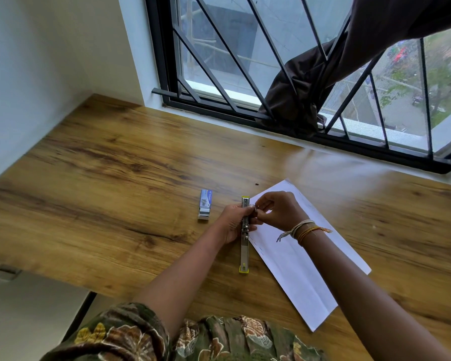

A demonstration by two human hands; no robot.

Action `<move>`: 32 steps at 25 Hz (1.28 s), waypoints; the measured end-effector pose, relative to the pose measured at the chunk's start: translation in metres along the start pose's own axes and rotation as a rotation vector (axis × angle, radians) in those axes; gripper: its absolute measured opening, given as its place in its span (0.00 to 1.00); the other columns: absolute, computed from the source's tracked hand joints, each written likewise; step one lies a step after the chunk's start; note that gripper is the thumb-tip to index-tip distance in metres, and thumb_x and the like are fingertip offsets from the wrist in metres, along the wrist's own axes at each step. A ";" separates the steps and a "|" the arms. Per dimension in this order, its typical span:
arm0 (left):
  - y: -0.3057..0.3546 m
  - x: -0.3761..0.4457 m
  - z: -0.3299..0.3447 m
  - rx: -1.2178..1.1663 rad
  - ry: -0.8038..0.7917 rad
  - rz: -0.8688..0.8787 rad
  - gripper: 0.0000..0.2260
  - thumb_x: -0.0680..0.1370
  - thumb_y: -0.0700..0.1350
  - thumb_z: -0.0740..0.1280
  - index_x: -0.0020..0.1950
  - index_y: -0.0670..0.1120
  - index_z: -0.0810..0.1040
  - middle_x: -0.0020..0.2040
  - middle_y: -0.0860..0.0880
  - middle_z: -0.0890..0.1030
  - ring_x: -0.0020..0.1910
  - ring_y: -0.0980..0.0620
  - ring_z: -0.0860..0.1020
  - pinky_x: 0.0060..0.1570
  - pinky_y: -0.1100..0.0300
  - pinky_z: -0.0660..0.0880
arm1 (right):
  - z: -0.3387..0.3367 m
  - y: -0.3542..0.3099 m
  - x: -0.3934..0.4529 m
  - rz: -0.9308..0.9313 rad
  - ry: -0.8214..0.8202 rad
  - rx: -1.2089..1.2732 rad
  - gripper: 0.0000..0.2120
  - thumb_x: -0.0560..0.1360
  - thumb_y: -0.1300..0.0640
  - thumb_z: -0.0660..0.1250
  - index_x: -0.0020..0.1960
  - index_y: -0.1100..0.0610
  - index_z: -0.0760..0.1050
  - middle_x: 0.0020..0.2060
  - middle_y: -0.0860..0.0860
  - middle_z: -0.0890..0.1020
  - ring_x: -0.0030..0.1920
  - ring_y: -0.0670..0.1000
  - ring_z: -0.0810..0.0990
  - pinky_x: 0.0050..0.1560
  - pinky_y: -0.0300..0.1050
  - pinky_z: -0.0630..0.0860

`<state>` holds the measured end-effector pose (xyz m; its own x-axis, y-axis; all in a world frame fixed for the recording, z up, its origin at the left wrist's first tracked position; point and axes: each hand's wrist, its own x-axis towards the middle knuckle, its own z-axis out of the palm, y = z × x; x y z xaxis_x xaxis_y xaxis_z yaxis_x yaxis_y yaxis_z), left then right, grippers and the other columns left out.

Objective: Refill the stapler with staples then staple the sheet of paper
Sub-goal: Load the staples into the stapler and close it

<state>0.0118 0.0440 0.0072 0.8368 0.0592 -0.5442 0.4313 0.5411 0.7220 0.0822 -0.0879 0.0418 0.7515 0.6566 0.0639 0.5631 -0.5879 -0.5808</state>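
Refilling: left hand grips the opened stapler; right hand, at 3 o'clock, pinches something small, likely staples, to seat next.

The small blue staple box on the wooden desk carries printing on its top — too small and blurred to read; nothing else bears any lettering.

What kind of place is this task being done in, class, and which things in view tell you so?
Probably a room in a home or small office, several floors up: a wooden desk stands against a barred window with a curtain tucked through it, overlooking a street below.
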 end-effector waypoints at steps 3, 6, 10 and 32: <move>0.000 0.000 0.001 -0.031 -0.006 -0.004 0.05 0.80 0.38 0.62 0.46 0.39 0.76 0.32 0.45 0.83 0.29 0.51 0.83 0.29 0.62 0.79 | -0.001 0.001 0.000 0.003 0.046 0.001 0.04 0.67 0.60 0.74 0.40 0.60 0.82 0.35 0.53 0.85 0.35 0.48 0.83 0.42 0.48 0.83; -0.001 0.003 0.001 -0.067 -0.003 -0.022 0.04 0.79 0.36 0.63 0.47 0.38 0.77 0.36 0.42 0.84 0.33 0.48 0.84 0.33 0.59 0.81 | -0.003 0.003 0.000 0.043 0.137 0.052 0.04 0.66 0.62 0.73 0.41 0.60 0.82 0.35 0.52 0.85 0.35 0.46 0.83 0.42 0.46 0.83; -0.004 0.004 0.001 -0.044 -0.008 -0.002 0.03 0.78 0.34 0.65 0.47 0.39 0.77 0.39 0.41 0.85 0.37 0.46 0.85 0.38 0.56 0.82 | -0.003 0.002 -0.004 0.028 0.170 0.065 0.04 0.66 0.60 0.74 0.41 0.59 0.82 0.35 0.51 0.85 0.35 0.44 0.83 0.42 0.43 0.83; 0.009 -0.008 0.007 -0.209 0.094 -0.100 0.18 0.83 0.48 0.55 0.40 0.41 0.74 0.27 0.46 0.82 0.25 0.49 0.82 0.25 0.60 0.78 | 0.016 -0.013 -0.019 -0.019 0.037 -0.013 0.06 0.67 0.60 0.73 0.45 0.57 0.83 0.36 0.53 0.85 0.37 0.51 0.82 0.41 0.52 0.81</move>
<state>0.0110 0.0426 0.0212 0.7543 0.0694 -0.6529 0.4230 0.7091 0.5641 0.0550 -0.0854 0.0353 0.7527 0.6499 0.1053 0.5818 -0.5817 -0.5685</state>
